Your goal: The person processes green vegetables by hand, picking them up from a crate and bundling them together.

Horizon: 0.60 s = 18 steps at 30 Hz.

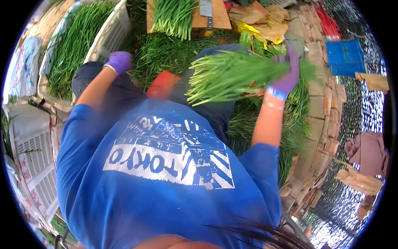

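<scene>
with my right hand (287,74), in a purple glove, i'm grasping a thick bundle of long green stalks (224,76) by its leafier part; blur is hiding how the fingers are wrapping it. the bundle is hanging over my right leg, its pale ends are pointing to the left, and the leaf tips are trailing past my hand on the right. my left hand (119,62), also gloved in purple, is sitting just beside a white slatted crate (114,35). its fingers are looking curled, but i cannot tell whether they're holding anything. the crate is holding long greens (76,41). loose greens (159,52) are lying heaped beyond my legs, and a red thing (163,85) is showing between them. past the heap, a wooden board (224,18) is bearing 1 other bundle (172,18) and, to its right, 1 knife (209,23) with a black handle. brown paper (248,15) and yellow plastic (253,31) are lying crumpled right of the board. brick-like blocks (327,99) are lining my right side, and a blue container (345,57) is standing past them.
</scene>
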{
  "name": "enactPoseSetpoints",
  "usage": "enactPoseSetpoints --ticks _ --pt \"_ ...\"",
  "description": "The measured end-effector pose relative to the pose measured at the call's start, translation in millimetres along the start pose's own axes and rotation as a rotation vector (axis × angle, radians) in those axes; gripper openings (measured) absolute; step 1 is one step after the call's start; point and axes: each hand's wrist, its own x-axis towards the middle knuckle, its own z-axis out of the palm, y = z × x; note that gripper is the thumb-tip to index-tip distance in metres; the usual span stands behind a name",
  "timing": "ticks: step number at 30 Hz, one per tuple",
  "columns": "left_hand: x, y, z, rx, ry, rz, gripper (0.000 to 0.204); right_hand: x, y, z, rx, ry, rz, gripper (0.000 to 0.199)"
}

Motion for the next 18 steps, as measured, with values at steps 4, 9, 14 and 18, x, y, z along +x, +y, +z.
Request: enactPoseSetpoints --ticks 4,9,14,18 --pt "16 2 -64 -0.359 0.164 0.051 0.074 80 -20 129 0.090 -0.091 -0.109 0.019" --pt "24 65 -114 -1.150 0.339 0.354 0.068 149 -25 224 -0.471 -0.075 -0.321 0.037" --pt "-4 84 -130 -1.391 0.296 0.276 0.085 194 -34 262 -1.027 0.109 -0.387 0.039" --pt "-41 92 -148 -0.497 1.186 0.264 0.087 211 -19 281 -1.277 -0.027 -0.528 0.039"
